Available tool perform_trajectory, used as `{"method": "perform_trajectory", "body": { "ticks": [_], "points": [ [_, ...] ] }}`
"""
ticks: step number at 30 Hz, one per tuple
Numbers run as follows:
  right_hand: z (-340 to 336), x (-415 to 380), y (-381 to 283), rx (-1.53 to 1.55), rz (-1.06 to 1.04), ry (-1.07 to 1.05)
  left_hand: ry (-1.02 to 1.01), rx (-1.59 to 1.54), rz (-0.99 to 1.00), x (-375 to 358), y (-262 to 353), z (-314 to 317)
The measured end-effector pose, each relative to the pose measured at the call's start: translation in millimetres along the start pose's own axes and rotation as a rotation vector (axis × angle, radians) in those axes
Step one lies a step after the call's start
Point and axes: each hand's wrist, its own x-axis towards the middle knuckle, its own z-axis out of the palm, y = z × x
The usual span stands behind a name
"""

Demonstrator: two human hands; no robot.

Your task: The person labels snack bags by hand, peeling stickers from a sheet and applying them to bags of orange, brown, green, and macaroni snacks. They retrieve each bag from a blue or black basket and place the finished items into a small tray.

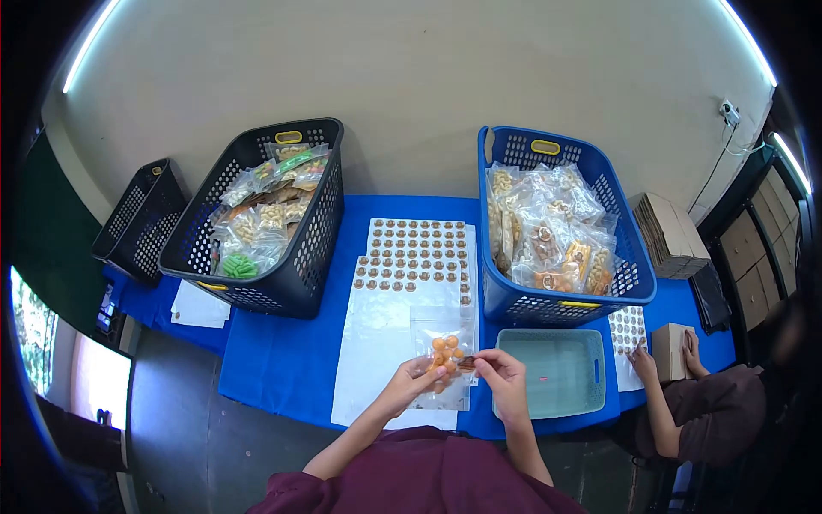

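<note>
My left hand point(409, 384) grips the lower left side of a clear plastic bag point(443, 321) with round orange snacks in its lower half. At the bag's right side, my right hand point(503, 377) pinches a small brown sticker point(467, 364), its fingertips right against the plastic. Under the bag lie white sheets point(368, 325) on the blue table. Rows of round brown stickers point(411, 248) cover the upper part of the top sheet, while its lower left part is bare.
A black basket point(321, 223) and a blue basket point(629, 248) hold many bagged snacks. A pale green tray point(552, 338) stands right of my hands. Another person point(711, 411) handles a cardboard box point(668, 351) at the right. Beyond are stacked flat cartons point(664, 236) and another black basket point(141, 214).
</note>
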Motion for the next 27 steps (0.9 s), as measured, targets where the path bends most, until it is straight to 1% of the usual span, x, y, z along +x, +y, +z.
{"method": "perform_trajectory", "body": {
  "ticks": [1,4,7,10,22,25,27],
  "points": [
    [-0.4,0.1,4.0,-0.039,0.018,-0.033,0.002,0.002,-0.007,-0.4,-0.7,1.3],
    [6.9,2.3,9.0,-0.16,-0.034,-0.035,0.008,-0.028,-0.008,2.7,-6.5,1.1],
    [14.3,3.3,-1.1,-0.293,-0.096,-0.004,-0.006,-0.047,-0.038,0.9,1.9,3.4],
    [14.2,6.9,-0.2,-0.302,-0.096,0.014,-0.01,0.061,-0.042,3.5,-0.2,0.6],
    [17.3,5.3,2.6,-0.306,-0.081,0.058,-0.027,0.021,-0.014,1.6,-0.4,1.6],
    [18.9,5.6,1.4,-0.352,-0.098,0.074,-0.041,0.033,-0.034,0.9,5.6,3.4],
    [20.4,5.4,-0.4,-0.366,-0.113,0.082,-0.048,0.059,0.007,0.0,10.2,7.5]
  ]
}}
